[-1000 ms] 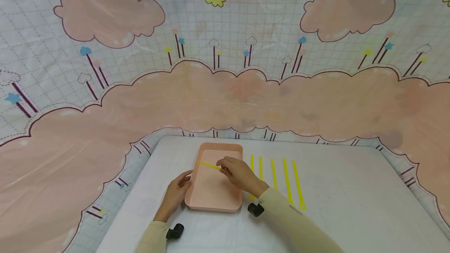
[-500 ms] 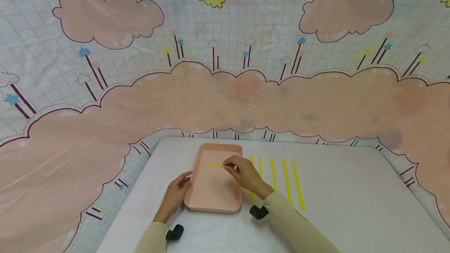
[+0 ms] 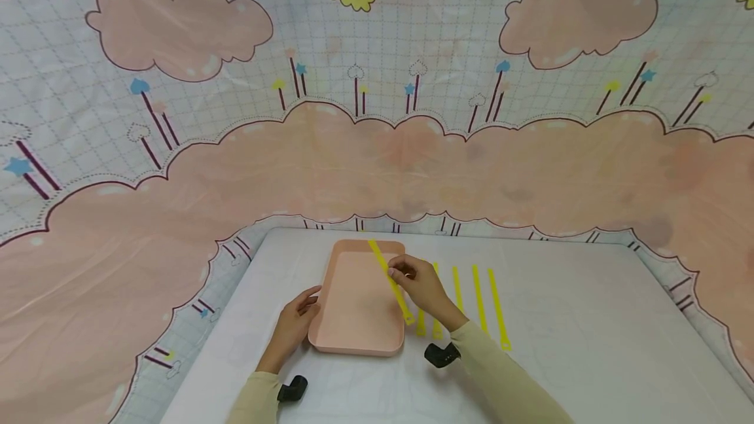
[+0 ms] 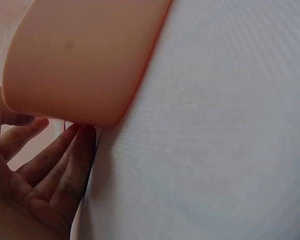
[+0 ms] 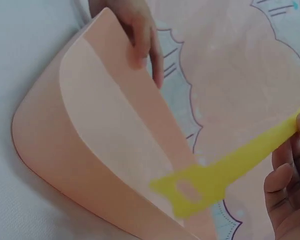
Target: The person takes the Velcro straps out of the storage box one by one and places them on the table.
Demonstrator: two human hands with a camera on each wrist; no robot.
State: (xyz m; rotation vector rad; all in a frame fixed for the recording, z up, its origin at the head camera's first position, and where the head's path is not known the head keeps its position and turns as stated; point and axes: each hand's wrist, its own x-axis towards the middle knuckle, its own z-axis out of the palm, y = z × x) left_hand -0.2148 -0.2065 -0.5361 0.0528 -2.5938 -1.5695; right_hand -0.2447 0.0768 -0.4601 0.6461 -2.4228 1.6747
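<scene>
My right hand (image 3: 422, 288) pinches a yellow cable tie (image 3: 399, 296) between thumb and fingers, over the right side of a shallow pink tray (image 3: 356, 326). The tie is a flat strap; its wide head has an oval slot and points toward the near right, clearly shown in the right wrist view. My left hand (image 3: 291, 327) holds the tray's left wall, with the thumb at the rim and the fingers along the outer side. In the left wrist view, its fingertips (image 4: 85, 132) meet the tray's lower edge. Nothing lies on the visible tray floor.
Several more yellow ties (image 3: 480, 296) lie side by side, lengthwise, on the white table (image 3: 589, 332) right of the tray; my right hand and forearm partly cover some. A cloud-patterned cloth (image 3: 412, 169) hangs behind the table. A black wrist camera (image 3: 442, 354) sits under my right sleeve.
My right hand has drawn back to the right. The tie has turned from lying crosswise over the tray to slanting along its right side. My left hand stays at the tray.
</scene>
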